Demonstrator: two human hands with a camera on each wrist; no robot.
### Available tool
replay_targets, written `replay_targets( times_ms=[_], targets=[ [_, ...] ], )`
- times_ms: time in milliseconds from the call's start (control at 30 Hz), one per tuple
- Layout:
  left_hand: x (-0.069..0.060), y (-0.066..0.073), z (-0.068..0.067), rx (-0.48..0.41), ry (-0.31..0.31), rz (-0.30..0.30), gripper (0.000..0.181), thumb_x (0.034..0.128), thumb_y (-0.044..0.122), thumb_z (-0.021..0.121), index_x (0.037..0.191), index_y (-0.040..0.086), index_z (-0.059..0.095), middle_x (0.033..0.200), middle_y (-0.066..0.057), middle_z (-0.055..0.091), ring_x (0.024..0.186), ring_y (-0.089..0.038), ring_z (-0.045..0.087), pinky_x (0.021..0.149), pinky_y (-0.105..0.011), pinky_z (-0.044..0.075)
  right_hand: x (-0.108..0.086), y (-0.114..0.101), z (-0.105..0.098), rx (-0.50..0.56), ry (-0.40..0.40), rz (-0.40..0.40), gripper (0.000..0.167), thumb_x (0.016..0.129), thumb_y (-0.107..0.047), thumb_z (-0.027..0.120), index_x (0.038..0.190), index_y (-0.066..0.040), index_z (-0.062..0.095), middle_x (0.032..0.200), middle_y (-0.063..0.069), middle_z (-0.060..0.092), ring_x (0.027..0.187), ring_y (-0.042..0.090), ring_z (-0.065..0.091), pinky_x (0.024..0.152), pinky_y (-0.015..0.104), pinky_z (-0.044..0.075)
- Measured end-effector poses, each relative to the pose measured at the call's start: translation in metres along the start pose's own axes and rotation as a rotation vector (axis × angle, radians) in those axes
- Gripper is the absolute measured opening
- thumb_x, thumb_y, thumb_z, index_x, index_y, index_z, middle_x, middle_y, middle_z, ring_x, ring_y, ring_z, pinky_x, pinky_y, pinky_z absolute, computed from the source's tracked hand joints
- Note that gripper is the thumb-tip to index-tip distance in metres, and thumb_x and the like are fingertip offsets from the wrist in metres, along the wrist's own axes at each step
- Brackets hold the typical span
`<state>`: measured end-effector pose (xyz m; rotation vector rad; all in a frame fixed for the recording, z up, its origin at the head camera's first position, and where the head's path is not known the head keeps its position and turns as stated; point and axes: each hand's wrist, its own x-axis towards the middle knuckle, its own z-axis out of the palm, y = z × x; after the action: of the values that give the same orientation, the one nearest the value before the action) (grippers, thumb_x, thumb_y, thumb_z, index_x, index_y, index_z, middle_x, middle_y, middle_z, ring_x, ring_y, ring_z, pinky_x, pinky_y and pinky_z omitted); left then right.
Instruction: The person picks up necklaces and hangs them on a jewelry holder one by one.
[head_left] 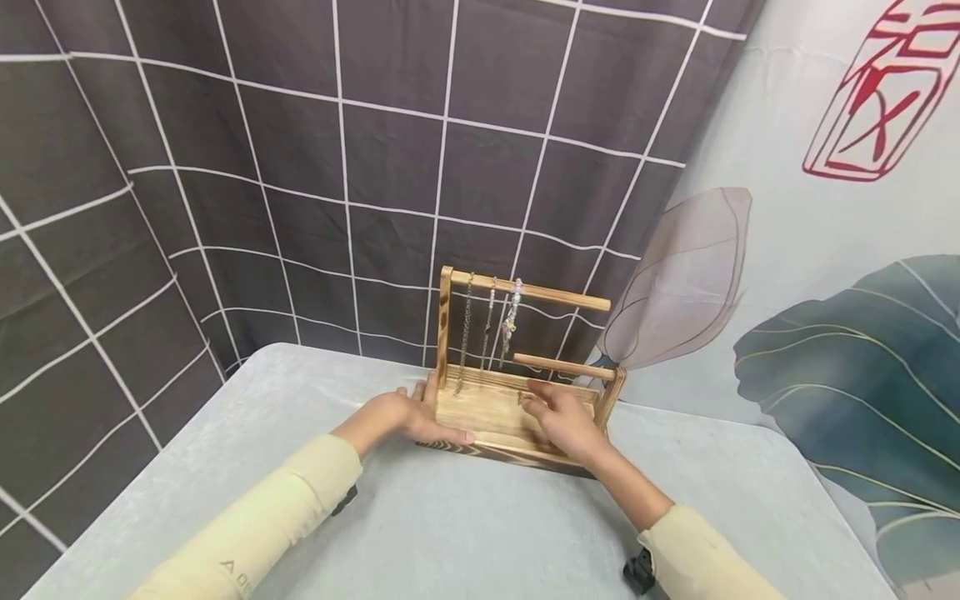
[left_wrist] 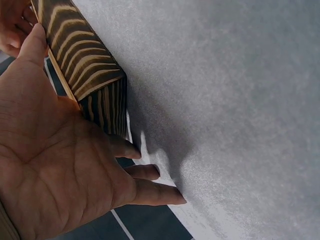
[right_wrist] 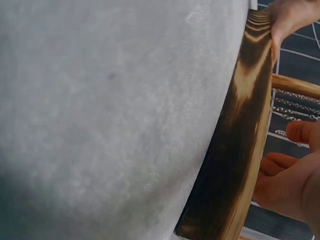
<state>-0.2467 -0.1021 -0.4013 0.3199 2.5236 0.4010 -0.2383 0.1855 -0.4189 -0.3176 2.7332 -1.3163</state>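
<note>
A wooden jewellery stand (head_left: 495, 454) with a shallow tray base and two raised bars stands on the cloth-covered table. At its left front corner lies my left hand (head_left: 420, 419), the thumb on the front rim. In the left wrist view, the other fingers (left_wrist: 159, 192) stretch past the stand's side to the cloth. My right hand (head_left: 566, 421) reaches over the front rim into the right part of the tray, fingers bent. A tiny brownish thing shows by its fingertips; whether they pinch it is unclear. A chain necklace (head_left: 466, 329), a beaded strand (head_left: 491, 308) and a colourful beaded bracelet (head_left: 512, 312) hang from the taller bar.
The lower bar (head_left: 566, 367) rises at the right, just above my right hand. Behind the table hangs a dark curtain with a white grid (head_left: 390, 167). To the right is a pale printed hanging (head_left: 787, 250). Pale cloth (head_left: 450, 525) covers the table.
</note>
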Motion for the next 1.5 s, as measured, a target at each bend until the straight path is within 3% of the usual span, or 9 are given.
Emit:
replay_targets(
  times_ms=[167, 267, 567, 800, 1000, 1133, 1333, 1500],
  targets=[
    [0.0, 0.001, 0.002, -0.007, 0.0, -0.006, 0.144, 0.0949, 0.094, 0.054, 0.177, -0.001, -0.016, 0.186, -0.036, -0.002, 0.172, -0.064, 0.005, 0.139, -0.079, 0.013, -0.001, 0.001, 0.008, -0.19, -0.037, -0.012, 0.076, 0.119, -0.055, 0.047, 0.171, 0.0, 0.045, 0.168, 0.026, 0.057, 0.158, 0.05, 0.053, 0.134, 0.068, 0.04],
    [0.002, 0.002, 0.003, -0.004, 0.005, -0.007, 0.143, 0.0952, 0.093, 0.054, 0.178, -0.001, -0.015, 0.187, -0.035, 0.0, 0.172, -0.064, 0.006, 0.139, -0.079, 0.014, -0.002, 0.001, 0.011, -0.279, -0.073, -0.039, 0.08, 0.119, -0.061, 0.042, 0.169, 0.001, 0.048, 0.17, 0.027, 0.055, 0.159, 0.051, 0.052, 0.133, 0.069, 0.039],
    [0.0, -0.001, 0.009, 0.0, 0.012, 0.002, 0.142, 0.0958, 0.092, 0.055, 0.177, -0.004, -0.011, 0.186, -0.036, 0.003, 0.175, -0.055, 0.007, 0.144, -0.068, 0.011, -0.005, 0.002, 0.016, -0.372, -0.218, -0.041, 0.097, 0.117, -0.072, 0.028, 0.173, 0.007, 0.033, 0.186, 0.027, 0.023, 0.174, 0.051, 0.019, 0.143, 0.067, 0.017],
    [0.0, -0.001, 0.006, -0.014, 0.029, -0.008, 0.143, 0.0954, 0.092, 0.056, 0.178, -0.002, -0.012, 0.187, -0.034, 0.004, 0.176, -0.054, 0.007, 0.144, -0.069, 0.012, -0.005, -0.005, 0.016, -0.385, -0.286, -0.075, 0.089, 0.119, -0.068, 0.025, 0.174, 0.001, 0.036, 0.188, 0.023, 0.021, 0.176, 0.048, 0.018, 0.143, 0.066, 0.018],
    [0.0, 0.001, 0.004, -0.033, 0.042, -0.022, 0.143, 0.0946, 0.092, 0.058, 0.179, 0.0, -0.012, 0.187, -0.034, 0.005, 0.173, -0.06, 0.007, 0.142, -0.074, 0.014, -0.004, -0.006, 0.015, -0.403, -0.285, -0.122, 0.082, 0.121, -0.062, 0.028, 0.173, 0.001, 0.04, 0.187, 0.025, 0.023, 0.176, 0.045, 0.019, 0.144, 0.066, 0.018],
    [-0.002, 0.0, 0.004, -0.036, 0.043, -0.028, 0.143, 0.0935, 0.092, 0.059, 0.179, 0.0, -0.011, 0.187, -0.034, 0.007, 0.173, -0.061, 0.009, 0.141, -0.075, 0.014, -0.001, -0.003, 0.013, -0.43, -0.247, -0.153, 0.075, 0.123, -0.054, 0.033, 0.17, 0.003, 0.045, 0.183, 0.029, 0.032, 0.173, 0.051, 0.026, 0.141, 0.07, 0.023],
    [-0.004, 0.0, 0.003, -0.034, 0.052, -0.023, 0.143, 0.0939, 0.091, 0.059, 0.179, 0.0, -0.011, 0.187, -0.034, 0.007, 0.173, -0.06, 0.008, 0.141, -0.075, 0.013, 0.011, 0.0, 0.01, -0.496, -0.15, -0.25, 0.058, 0.121, -0.036, 0.052, 0.159, 0.009, 0.058, 0.168, 0.033, 0.054, 0.16, 0.053, 0.049, 0.134, 0.067, 0.039],
    [-0.003, 0.001, 0.002, -0.025, 0.054, -0.01, 0.144, 0.0934, 0.092, 0.059, 0.179, 0.0, -0.011, 0.187, -0.034, 0.006, 0.174, -0.059, 0.007, 0.141, -0.074, 0.013, 0.014, 0.001, 0.006, -0.534, -0.14, -0.28, 0.045, 0.119, -0.024, 0.057, 0.157, -0.001, 0.065, 0.163, 0.029, 0.061, 0.156, 0.051, 0.055, 0.131, 0.067, 0.044]
  ],
)
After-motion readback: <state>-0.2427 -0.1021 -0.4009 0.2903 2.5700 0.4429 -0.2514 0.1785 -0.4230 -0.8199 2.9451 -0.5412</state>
